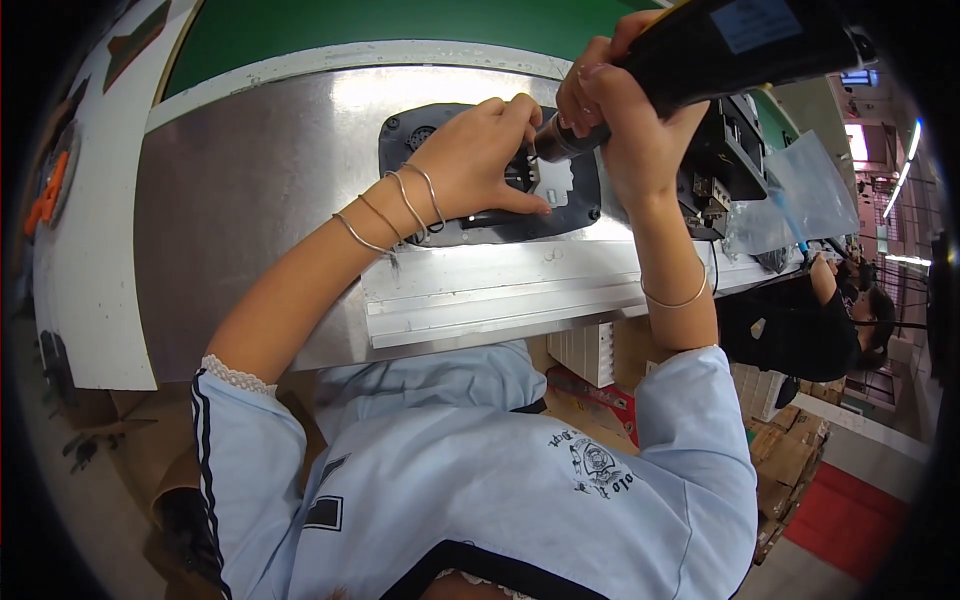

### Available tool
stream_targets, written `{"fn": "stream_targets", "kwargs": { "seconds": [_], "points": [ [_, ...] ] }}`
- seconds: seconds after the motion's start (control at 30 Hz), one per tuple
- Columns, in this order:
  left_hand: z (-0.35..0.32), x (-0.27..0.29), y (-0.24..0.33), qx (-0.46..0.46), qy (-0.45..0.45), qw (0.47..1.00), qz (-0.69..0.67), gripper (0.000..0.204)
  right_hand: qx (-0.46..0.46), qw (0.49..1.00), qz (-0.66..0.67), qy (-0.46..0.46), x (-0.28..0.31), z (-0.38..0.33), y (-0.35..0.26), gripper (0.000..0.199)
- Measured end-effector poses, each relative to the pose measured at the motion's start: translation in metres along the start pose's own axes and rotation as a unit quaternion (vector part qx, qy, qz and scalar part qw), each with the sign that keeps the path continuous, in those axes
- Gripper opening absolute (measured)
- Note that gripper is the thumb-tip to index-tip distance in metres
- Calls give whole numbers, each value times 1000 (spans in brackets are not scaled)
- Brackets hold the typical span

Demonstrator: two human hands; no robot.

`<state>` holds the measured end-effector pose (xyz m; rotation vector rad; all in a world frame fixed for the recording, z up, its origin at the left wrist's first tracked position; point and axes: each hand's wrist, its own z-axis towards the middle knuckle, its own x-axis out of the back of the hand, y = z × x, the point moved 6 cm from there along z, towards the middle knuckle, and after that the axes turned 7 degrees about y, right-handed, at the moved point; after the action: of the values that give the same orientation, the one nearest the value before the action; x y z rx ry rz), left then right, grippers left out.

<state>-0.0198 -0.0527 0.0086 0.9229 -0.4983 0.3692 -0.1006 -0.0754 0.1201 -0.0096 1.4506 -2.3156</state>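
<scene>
A black plastic housing with rounded corners lies on the metal worktop. A whitish plate sits inside it. My left hand rests over the housing's middle, thumb at the plate's lower edge and curled fingers at its upper side, gripping the part in place. My right hand is wrapped round a black power screwdriver. The driver slants down to the left, its nose close to my left fingertips at the plate's upper edge. Whether the bit touches a screw cannot be made out.
A pale metal rail runs along the worktop's near edge. Black equipment and a clear plastic bag stand at the right. Farther right, a person in black is present. A green surface lies beyond the worktop.
</scene>
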Motion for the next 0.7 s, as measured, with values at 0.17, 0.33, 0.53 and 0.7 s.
{"fn": "stream_targets", "kwargs": {
  "seconds": [0.17,0.33,0.53,0.7],
  "points": [
    [3,-2,2,13,-18,1000,-13,70,230,917,236,-224,6,12,5,22],
    [5,-2,3,20,-35,999,-23,71,45,993,-105,39,36,-7,-33,28],
    [3,2,3,25,-40,999,2,74,136,974,-151,100,126,-23,-120,19],
    [3,4,3,41,-49,998,-12,75,134,966,-156,158,176,-25,-119,16]
  ]
}}
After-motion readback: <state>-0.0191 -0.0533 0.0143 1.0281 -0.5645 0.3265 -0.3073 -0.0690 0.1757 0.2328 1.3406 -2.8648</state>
